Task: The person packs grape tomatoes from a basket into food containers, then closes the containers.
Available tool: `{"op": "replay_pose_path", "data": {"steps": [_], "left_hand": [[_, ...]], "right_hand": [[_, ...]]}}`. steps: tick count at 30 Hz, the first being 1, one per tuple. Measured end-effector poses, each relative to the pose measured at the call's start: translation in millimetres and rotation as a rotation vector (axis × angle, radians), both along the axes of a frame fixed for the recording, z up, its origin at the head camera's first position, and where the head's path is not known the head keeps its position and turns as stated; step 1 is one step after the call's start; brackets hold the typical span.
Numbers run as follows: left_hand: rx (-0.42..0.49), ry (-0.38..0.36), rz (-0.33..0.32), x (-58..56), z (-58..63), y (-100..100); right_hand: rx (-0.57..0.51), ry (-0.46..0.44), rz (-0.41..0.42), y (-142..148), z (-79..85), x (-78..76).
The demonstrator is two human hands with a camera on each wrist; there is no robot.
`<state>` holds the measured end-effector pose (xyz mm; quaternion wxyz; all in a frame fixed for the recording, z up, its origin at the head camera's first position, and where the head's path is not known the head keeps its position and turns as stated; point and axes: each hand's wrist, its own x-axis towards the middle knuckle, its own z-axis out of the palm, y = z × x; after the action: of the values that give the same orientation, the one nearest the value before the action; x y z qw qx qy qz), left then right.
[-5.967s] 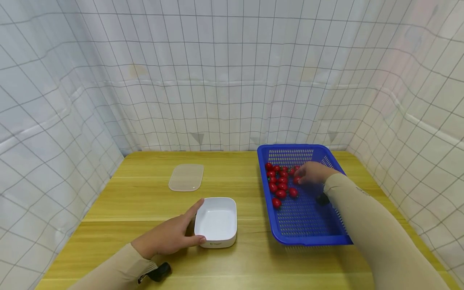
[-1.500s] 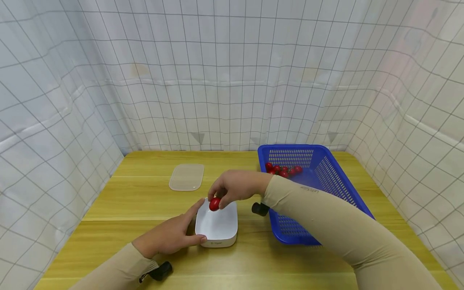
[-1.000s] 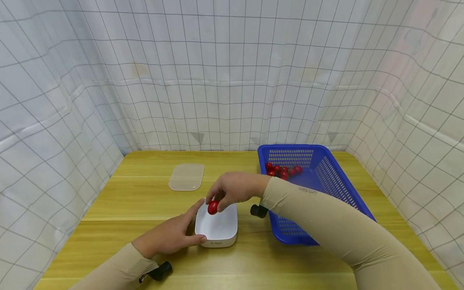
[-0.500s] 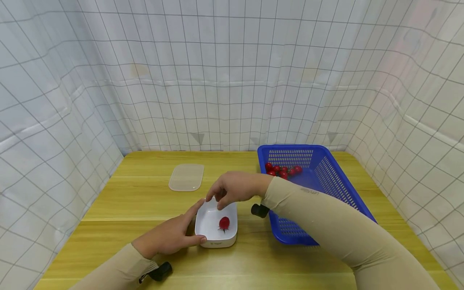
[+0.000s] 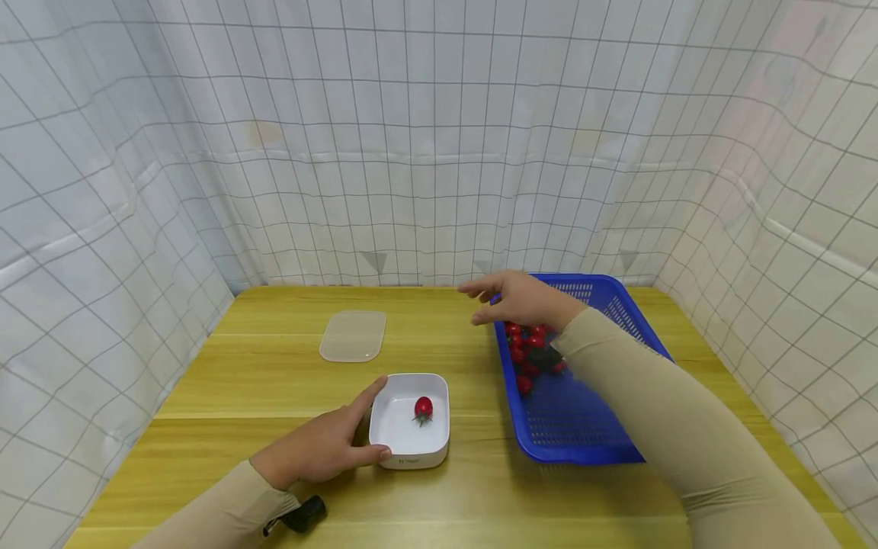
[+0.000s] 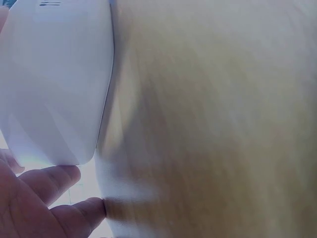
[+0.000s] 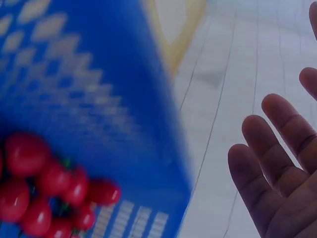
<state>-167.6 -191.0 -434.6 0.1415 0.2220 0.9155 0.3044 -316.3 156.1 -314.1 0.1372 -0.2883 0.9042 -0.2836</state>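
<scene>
My left hand [image 5: 325,446] holds a white square food container [image 5: 411,456] on the table, thumb at its near left corner and forefinger at its far left corner. In the left wrist view, fingers [image 6: 52,181] lie against the end of the container's wall [image 6: 57,84]. One cherry tomato [image 5: 423,408] with green sepals lies inside. My right hand [image 5: 521,299], holding nothing, is over the left rim of a blue plastic basket [image 5: 583,455], its fingers parted. Several cherry tomatoes [image 5: 517,354] lie in the basket, partly hidden by my hand and wrist; they also show in the right wrist view [image 7: 37,183].
A translucent flat lid [image 5: 353,335] lies on the wooden table [image 5: 274,396], behind the container. White grid-patterned curtains [image 5: 439,152] stand round the back and sides of the table. A black wrist camera [image 5: 304,515] sits under my left wrist.
My right hand took a cherry tomato from the basket to the container and let it go there. It has since moved back up and right to the basket. My left hand stayed put.
</scene>
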Motion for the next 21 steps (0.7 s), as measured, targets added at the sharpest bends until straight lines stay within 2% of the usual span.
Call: {"op": "replay_pose_path", "data": {"steps": [3, 8, 16, 21], "left_hand": [[0.003, 0.002, -0.001, 0.3, 0.3, -0.1], [0.007, 0.005, -0.012, 0.4, 1.2, -0.3], [0.001, 0.001, -0.003, 0.2, 0.1, -0.4], [-0.003, 0.002, 0.0, 0.3, 0.6, -0.3]], "right_hand": [[-0.011, 0.02, -0.083, 31.6, -6.7, -14.1], [0.009, 0.035, -0.172, 78.6, -20.0, -31.2], [0.124, 0.046, -0.26, 128.0, -42.7, -40.8], [0.174, 0.024, -0.258, 141.4, -51.5, -40.9]]}}
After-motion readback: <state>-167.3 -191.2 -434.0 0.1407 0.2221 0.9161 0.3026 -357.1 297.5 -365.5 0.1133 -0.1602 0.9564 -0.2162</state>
